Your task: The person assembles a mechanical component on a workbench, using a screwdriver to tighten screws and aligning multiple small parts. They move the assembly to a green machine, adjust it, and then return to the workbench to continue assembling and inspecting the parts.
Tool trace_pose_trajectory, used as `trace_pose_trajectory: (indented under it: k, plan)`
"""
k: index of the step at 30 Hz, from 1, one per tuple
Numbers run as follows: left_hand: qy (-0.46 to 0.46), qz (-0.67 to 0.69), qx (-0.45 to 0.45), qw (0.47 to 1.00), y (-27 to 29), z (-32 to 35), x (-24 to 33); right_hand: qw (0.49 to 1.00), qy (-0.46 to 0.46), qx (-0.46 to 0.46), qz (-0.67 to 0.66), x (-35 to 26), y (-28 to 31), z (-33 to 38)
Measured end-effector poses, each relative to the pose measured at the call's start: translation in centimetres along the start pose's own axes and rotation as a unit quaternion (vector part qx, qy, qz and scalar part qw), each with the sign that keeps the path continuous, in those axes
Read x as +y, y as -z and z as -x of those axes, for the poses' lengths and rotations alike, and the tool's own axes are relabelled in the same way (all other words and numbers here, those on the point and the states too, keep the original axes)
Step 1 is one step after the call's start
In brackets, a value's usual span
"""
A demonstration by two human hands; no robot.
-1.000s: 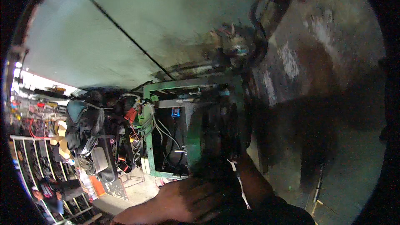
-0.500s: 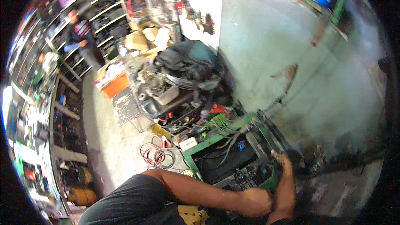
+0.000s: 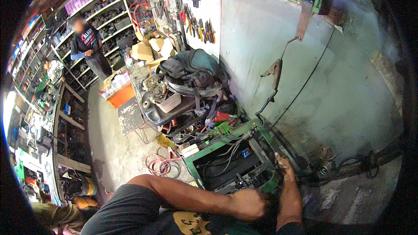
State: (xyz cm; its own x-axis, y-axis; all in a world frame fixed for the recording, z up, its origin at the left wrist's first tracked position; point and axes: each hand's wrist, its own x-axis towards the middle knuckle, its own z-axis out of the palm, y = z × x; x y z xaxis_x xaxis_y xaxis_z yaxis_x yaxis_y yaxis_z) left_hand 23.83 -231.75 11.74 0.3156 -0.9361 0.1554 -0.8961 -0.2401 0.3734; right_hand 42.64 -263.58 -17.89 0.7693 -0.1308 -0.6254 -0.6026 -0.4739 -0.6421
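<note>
In front of me is a green metal frame with a dark inner part, cables and black metal mechanisms. My left hand reaches across from the left, curled into a fist low over the frame's near side. Its fingertips are turned away, so what it grips is hidden. Beyond it, my right hand is at the frame's right rail, seen from the side with its fingers closed around the rail. A small blue piece lies inside the frame, and grey cables run over its far side.
Red and black cables lie coiled on the floor. Farther off are a bench with a black bag, a pale tray and an orange box. A person stands by the shelves. A rusty metal lever hangs against the grey wall.
The view has shifted and sharpened, so the frame and both hands sit slightly farther left. Both hands stay at the frame in much the same pose.
</note>
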Motion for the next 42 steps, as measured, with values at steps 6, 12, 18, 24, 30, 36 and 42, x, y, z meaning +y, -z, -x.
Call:
trace_pose_trajectory:
  k: [6, 12, 18, 24, 30, 36, 42]
  plan:
    - [0.025, 0.008, 0.039, 0.999, -2.5, 0.4, -0.1, 0.956, 0.134, -0.035, -0.260, 5.9, 0.3, -1.1]
    - [-0.022, -0.006, 0.025, 0.999, -2.1, 0.3, -0.7, 0.936, 0.196, 0.115, -0.270, 3.4, -1.9, 8.3]
    - [-0.030, -0.030, -0.209, 0.977, 0.0, -3.9, -3.7, 0.944, 0.131, 0.249, -0.173, 7.5, -1.4, 13.0]
    - [-0.328, 0.018, -0.027, 0.944, 2.7, -5.4, -6.1, 0.921, 0.078, 0.258, -0.283, 13.8, -7.8, 24.6]
    - [-0.455, -0.044, -0.104, 0.883, 4.2, -6.0, -9.0, 0.877, -0.036, 0.468, -0.105, 21.1, -22.4, 36.1]
    - [-0.216, 0.214, 0.067, 0.950, 2.4, -1.7, -9.8, 0.810, -0.176, 0.556, 0.066, 24.2, -37.2, 41.2]
    - [-0.122, 0.352, -0.155, 0.915, 2.1, -3.1, -16.3, 0.859, -0.306, 0.383, 0.147, 28.6, -58.8, 34.5]
